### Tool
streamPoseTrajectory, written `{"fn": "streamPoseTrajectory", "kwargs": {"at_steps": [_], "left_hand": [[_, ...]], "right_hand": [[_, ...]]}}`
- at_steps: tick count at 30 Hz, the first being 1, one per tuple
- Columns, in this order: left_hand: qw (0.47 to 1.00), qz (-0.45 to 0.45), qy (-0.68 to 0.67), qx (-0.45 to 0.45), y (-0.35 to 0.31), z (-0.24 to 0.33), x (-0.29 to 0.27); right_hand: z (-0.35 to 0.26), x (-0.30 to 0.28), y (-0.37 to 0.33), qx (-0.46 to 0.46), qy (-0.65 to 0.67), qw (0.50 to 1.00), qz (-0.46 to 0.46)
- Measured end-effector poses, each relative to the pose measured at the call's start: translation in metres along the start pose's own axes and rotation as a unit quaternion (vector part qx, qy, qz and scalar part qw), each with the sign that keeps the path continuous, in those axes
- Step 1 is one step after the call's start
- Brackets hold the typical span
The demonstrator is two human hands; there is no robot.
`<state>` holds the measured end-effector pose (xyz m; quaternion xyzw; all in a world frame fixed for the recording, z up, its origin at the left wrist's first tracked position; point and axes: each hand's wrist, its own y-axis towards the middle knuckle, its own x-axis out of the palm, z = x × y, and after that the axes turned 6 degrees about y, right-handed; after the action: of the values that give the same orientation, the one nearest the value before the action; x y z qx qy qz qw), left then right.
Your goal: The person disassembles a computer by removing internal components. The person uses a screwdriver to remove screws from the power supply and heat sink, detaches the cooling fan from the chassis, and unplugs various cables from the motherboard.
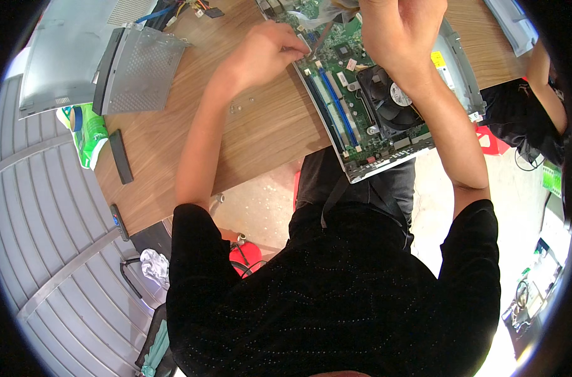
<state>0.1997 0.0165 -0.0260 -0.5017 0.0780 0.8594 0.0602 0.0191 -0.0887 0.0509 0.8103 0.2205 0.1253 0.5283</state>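
A computer chassis (361,173) lies at the table's front edge, its green motherboard (343,51) exposed. On the board are a black cooling fan (392,100) and long memory slots (337,107), one of them blue. My left hand (264,55) is over the board's left edge, thumb and fingers pinched together; what is in them is too small to make out. Beside those fingertips runs a thin strip (323,39). My right hand (404,38) is curled above the board near the fan, its fingertips partly cut off by the upper edge. Clear plastic (326,14) shows between the hands.
On the left of the wooden table (270,135) stand a grey metal case part (141,72), loose cables (191,9), a green-and-white packet (90,135) and a black bar (120,157). Small clear bits (235,108) lie mid-table. Another person's arm (542,85) shows at right.
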Motion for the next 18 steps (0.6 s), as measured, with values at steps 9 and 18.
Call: {"fn": "streamPoseTrajectory", "kwargs": {"at_steps": [9, 18], "left_hand": [[0.999, -0.005, -0.007, -0.052, 0.001, 0.002, 0.003], [0.999, 0.047, -0.019, -0.02, 0.001, 0.002, 0.003]], "right_hand": [[-0.017, 0.011, 0.003, -0.04, -0.07, 0.997, 0.002], [-0.003, 0.008, -0.003, 0.064, 0.01, 0.998, -0.015]]}}
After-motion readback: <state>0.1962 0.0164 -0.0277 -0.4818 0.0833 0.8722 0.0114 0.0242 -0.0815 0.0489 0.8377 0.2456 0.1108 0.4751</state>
